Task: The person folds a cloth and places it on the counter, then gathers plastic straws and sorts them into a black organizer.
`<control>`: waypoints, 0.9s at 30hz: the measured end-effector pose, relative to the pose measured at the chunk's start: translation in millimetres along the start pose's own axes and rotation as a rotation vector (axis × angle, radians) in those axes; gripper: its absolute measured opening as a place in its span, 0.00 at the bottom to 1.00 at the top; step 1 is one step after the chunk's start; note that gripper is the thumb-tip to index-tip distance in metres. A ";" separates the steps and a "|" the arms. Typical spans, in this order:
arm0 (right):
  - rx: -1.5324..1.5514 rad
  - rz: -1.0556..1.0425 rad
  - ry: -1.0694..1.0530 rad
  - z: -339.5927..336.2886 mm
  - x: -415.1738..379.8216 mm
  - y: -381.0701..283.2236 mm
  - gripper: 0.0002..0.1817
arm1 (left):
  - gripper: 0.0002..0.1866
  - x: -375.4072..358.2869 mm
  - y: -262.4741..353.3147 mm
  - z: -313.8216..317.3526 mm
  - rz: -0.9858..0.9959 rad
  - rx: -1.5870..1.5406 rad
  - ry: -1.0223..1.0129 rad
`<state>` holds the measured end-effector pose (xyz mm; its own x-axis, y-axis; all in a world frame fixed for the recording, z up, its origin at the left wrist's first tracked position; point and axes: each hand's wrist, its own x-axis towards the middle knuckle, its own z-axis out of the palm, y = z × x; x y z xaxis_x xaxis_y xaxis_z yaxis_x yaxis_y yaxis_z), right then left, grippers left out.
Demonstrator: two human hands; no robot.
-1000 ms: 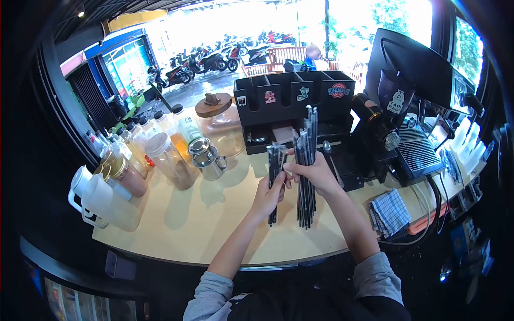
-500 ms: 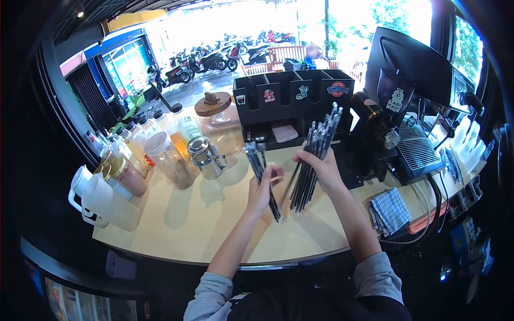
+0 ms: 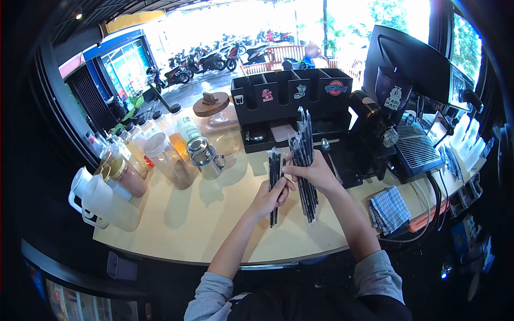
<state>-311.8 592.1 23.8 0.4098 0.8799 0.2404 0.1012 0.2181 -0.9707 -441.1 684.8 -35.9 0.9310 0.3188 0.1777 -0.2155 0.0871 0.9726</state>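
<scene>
Beige counter (image 3: 235, 235), motorbikes (image 3: 206, 62) beyond; left hand (image 3: 270, 198), right hand (image 3: 315, 174) each clutching black straws (image 3: 304, 142).

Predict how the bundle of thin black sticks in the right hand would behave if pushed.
The bundle is probably stiff: its sticks look straight beyond the right hand. Its shiny look hints it may be slippery. Uneven upper ends suggest sticks could slide.

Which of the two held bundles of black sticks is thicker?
The thicker bundle is the one in the right hand; its top also reaches higher in view. The thinner bundle, in the left hand, shows fewer sticks.
</scene>
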 end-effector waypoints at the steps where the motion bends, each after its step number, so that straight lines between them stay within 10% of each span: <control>1: 0.000 0.001 -0.001 0.8 -0.7 -0.4 0.11 | 0.20 0.2 -0.8 0.4 0.000 0.000 0.001; 11: 0.140 -0.122 0.182 -13.4 1.7 7.2 0.06 | 0.24 13.9 -21.6 -18.2 0.104 0.019 0.320; 19: 0.222 -0.035 0.109 -9.1 -2.1 5.9 0.08 | 0.19 7.9 -8.7 -17.6 -0.076 -0.404 0.132; 27: 0.054 0.019 0.082 -1.3 2.5 18.7 0.13 | 0.12 10.1 -17.2 -6.2 0.052 -0.178 0.079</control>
<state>-307.7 597.8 6.3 0.4839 0.8472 0.2191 0.0444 0.2263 -0.9730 -429.8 692.4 -51.7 0.8928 0.3996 0.2080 -0.3180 0.2319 0.9193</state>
